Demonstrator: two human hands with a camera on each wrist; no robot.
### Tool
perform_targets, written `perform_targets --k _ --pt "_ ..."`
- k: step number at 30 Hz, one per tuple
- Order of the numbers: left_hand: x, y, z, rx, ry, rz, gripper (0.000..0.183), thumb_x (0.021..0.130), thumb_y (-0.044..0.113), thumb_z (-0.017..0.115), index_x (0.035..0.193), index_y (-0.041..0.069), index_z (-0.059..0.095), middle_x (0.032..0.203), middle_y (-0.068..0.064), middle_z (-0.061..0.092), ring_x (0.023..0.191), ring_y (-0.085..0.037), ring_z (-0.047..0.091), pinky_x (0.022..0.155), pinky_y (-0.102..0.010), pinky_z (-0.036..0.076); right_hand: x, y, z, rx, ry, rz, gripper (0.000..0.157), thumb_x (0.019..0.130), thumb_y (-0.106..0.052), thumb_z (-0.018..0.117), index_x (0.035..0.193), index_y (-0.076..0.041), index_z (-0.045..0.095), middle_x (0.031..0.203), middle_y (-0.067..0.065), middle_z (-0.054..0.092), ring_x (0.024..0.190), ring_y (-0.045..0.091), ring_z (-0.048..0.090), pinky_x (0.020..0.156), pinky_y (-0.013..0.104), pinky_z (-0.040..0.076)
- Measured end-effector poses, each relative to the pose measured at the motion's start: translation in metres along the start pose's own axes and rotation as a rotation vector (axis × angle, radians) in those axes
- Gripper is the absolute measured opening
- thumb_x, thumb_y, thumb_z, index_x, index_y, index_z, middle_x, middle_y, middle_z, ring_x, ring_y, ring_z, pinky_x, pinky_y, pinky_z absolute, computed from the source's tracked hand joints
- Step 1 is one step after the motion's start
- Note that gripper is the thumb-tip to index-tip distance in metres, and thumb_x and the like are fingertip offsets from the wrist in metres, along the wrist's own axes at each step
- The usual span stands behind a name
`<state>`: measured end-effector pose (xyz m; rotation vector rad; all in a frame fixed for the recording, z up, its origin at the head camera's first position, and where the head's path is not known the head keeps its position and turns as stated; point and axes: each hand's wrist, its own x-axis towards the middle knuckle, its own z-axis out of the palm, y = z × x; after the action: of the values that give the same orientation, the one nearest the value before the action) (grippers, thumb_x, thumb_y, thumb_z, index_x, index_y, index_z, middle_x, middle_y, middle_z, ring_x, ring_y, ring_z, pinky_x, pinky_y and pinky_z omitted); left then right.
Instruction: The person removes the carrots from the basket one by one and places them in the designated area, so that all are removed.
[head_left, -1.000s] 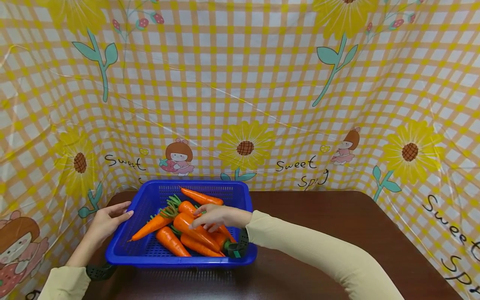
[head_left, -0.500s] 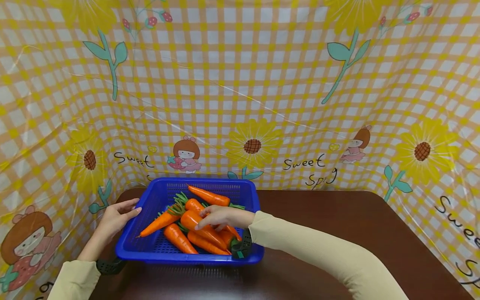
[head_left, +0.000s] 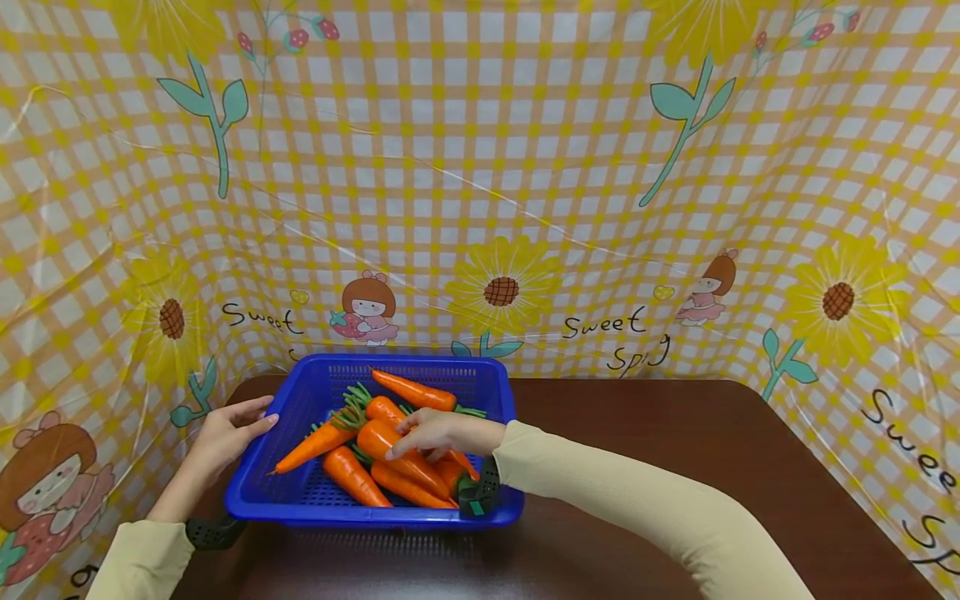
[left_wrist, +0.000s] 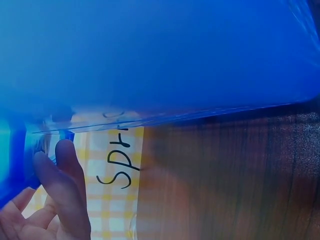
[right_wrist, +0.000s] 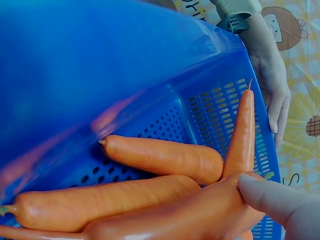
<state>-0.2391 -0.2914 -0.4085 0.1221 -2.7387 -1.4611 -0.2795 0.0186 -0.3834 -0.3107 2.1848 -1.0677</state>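
Observation:
A blue plastic basket (head_left: pixel 371 517) with perforated walls holds several orange carrots (head_left: pixel 309 447) with green stems. My right hand (head_left: pixel 442 433) reaches over its right side and holds a thick carrot (head_left: pixel 397 450) on the pile. The thumb lies on that carrot's near side in the right wrist view; the other fingers are mostly hidden. My left hand (head_left: pixel 223 439) touches the left rim from outside, its fingers fairly straight. Close up, the left wrist view shows that hand (left_wrist: pixel 60 195) against the blue edge.
The basket stands on a dark brown table (head_left: pixel 637 467), towards its left part. Behind and at both sides hangs a checked yellow cloth (head_left: pixel 420 192) printed with sunflowers. One carrot (head_left: pixel 412 390) lies along the basket's back wall.
My right fingers have closed in from hovering above the pile to holding the thick carrot. The left hand stays at the rim. The head view has shifted slightly.

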Motion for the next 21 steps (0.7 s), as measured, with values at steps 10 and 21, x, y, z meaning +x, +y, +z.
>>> perform_targets --k 10,21 --pt "0.0003 0.0003 -0.001 0.011 -0.01 -0.004 0.059 0.095 0.032 0.059 0.14 -0.004 0.045 0.129 -0.032 0.052 0.105 -0.029 0.058 0.068 -0.02 0.052 -0.0015 -0.0005 0.0004 0.005 0.026 -0.021 0.047 0.082 -0.02 0.076 0.123 -0.004 0.059 0.1 0.001 0.055 0.076 0.014 0.046 0.07 0.03 0.051" --pt "-0.0009 -0.0018 -0.0001 0.007 -0.008 -0.006 0.06 0.095 0.033 0.06 0.14 -0.004 0.045 0.128 -0.032 0.053 0.098 -0.022 0.06 0.068 -0.022 0.053 -0.0066 -0.0032 0.0038 -0.026 0.113 -0.077 0.042 0.077 -0.021 0.079 0.114 -0.004 0.066 0.105 0.002 0.063 0.079 0.016 0.056 0.073 0.036 0.056"
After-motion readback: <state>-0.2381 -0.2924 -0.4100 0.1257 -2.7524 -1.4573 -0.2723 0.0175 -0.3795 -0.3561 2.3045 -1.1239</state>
